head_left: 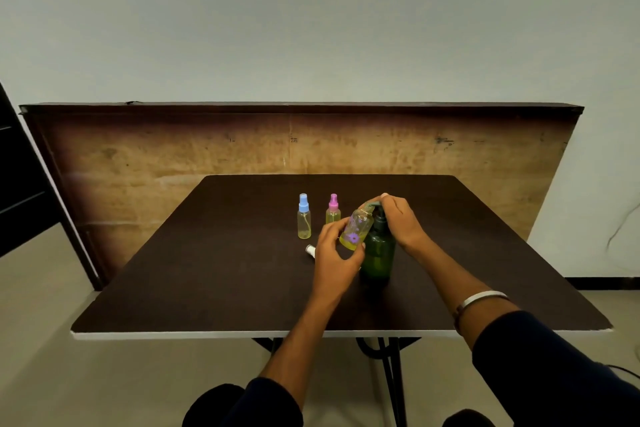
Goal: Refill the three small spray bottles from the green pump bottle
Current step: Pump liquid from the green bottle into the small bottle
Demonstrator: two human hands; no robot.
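Note:
The green pump bottle [379,255] stands upright near the middle of the dark table [214,274]. My right hand [398,218] rests on its pump head, fingers bent over the top. My left hand [334,253] grips an uncapped small bottle [356,229] with a purple flower print, tilted with its mouth under the pump spout; yellow liquid shows in it. Its white spray cap [310,250] lies on the table left of my left hand. A blue-capped spray bottle [304,217] and a pink-capped spray bottle [333,210] stand upright behind, both holding yellowish liquid.
A wooden board [242,146] leans against the wall behind the table. A dark door or cabinet [20,177] stands at the far left. The table's white front edge [207,334] runs close to my arms, with folding legs [391,371] below.

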